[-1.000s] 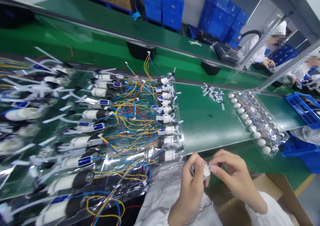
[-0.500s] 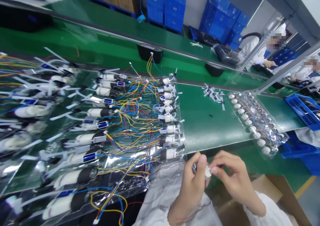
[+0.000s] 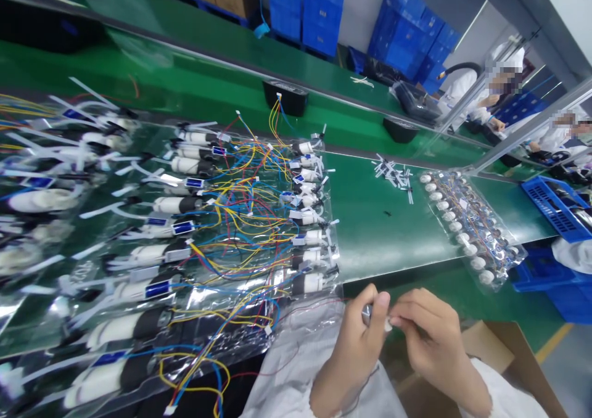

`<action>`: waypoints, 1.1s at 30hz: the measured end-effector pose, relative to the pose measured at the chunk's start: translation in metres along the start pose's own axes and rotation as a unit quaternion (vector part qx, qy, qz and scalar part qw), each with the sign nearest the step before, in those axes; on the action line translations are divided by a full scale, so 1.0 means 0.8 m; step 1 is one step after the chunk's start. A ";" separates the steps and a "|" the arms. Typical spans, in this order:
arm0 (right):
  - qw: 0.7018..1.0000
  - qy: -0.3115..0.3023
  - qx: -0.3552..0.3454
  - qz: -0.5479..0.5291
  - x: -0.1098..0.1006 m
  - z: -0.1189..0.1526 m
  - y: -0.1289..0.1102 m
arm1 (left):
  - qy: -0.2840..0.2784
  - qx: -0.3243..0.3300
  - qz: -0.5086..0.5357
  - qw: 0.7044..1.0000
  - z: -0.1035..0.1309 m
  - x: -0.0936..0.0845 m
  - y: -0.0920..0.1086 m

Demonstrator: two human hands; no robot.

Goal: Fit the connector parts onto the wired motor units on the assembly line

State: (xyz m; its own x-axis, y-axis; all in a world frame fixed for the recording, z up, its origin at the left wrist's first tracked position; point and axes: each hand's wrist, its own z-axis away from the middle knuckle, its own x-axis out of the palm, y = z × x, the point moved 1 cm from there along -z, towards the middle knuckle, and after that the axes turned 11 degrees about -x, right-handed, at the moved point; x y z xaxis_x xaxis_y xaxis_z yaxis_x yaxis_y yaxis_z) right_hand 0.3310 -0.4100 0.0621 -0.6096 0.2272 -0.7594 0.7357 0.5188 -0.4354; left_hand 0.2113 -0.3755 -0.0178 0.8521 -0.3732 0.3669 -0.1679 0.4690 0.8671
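My left hand (image 3: pixel 361 338) is closed around a small grey metallic part with a white end (image 3: pixel 387 325), mostly hidden by the fingers. Thin red wires (image 3: pixel 289 364) trail near that wrist. Pinched fingertips of my right hand (image 3: pixel 428 325) meet the part's white end; whatever detail lies between them is too small to make out. Both hands are above my lap, just off the bench's front edge. Left of them, white-and-black cylindrical units (image 3: pixel 309 282) lie in rows on clear plastic, with yellow, blue and red wires (image 3: pixel 240 202) tangled between the rows.
Short white strips (image 3: pixel 393 174) lie in a pile on the green bench (image 3: pixel 365 245). To the right is a clear bag of wired parts with round white ends (image 3: pixel 456 226), beside a blue crate (image 3: pixel 555 205). An open cardboard box (image 3: pixel 522 356) stands below my right arm. Co-workers sit beyond.
My view has shifted slightly. Both hands stay together on the part; the right hand has turned a little, and less of the white end shows.
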 end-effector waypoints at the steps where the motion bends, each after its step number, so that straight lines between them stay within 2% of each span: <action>1: 1.000 -0.006 -0.010 0.011 -0.001 0.000 0.000 | 0.003 0.010 -0.022 1.000 0.000 -0.001 0.000; 5: 0.997 -0.031 -0.037 0.054 -0.005 -0.001 -0.001 | 0.031 0.038 -0.110 0.993 0.007 -0.002 0.002; 9: 0.995 -0.061 -0.031 0.069 -0.001 0.002 0.009 | 0.097 0.059 -0.170 0.979 0.011 0.001 -0.002; 13: 0.990 -0.129 0.059 -0.013 -0.003 -0.001 0.023 | 0.126 0.076 -0.177 0.973 0.006 0.004 -0.012; 17: 0.969 -0.169 0.159 -0.086 -0.021 -0.013 0.027 | 0.105 0.097 -0.105 0.984 -0.001 0.004 -0.011; 19: 0.961 -0.138 0.206 -0.121 -0.030 -0.015 0.030 | 0.108 0.101 -0.059 0.987 -0.003 0.003 -0.008; 22: 0.947 -0.020 0.271 -0.172 -0.033 -0.007 0.042 | 0.115 0.088 -0.006 0.990 -0.005 0.003 -0.007; 25: 0.919 0.119 0.309 -0.214 -0.018 0.011 0.056 | 0.102 0.064 0.014 0.993 -0.005 0.006 -0.010; 28: 0.877 0.233 0.328 -0.265 0.001 0.025 0.063 | 0.076 0.059 0.004 0.995 -0.005 0.011 -0.014; 31: 0.846 0.276 0.332 -0.313 0.011 0.028 0.065 | 0.048 0.057 -0.028 0.997 -0.006 0.014 -0.018; 33: 0.848 0.275 0.325 -0.314 0.009 0.026 0.066 | 0.055 0.083 -0.056 0.993 -0.006 0.015 -0.021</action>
State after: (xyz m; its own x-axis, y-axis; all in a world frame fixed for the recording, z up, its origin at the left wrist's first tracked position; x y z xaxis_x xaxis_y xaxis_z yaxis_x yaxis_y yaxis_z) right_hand 0.3714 -0.3983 0.0235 -0.8559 0.5169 -0.0160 0.1125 0.1559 -0.9814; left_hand 0.2266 -0.3841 -0.0293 0.9175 -0.3223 0.2332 -0.1400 0.2870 0.9476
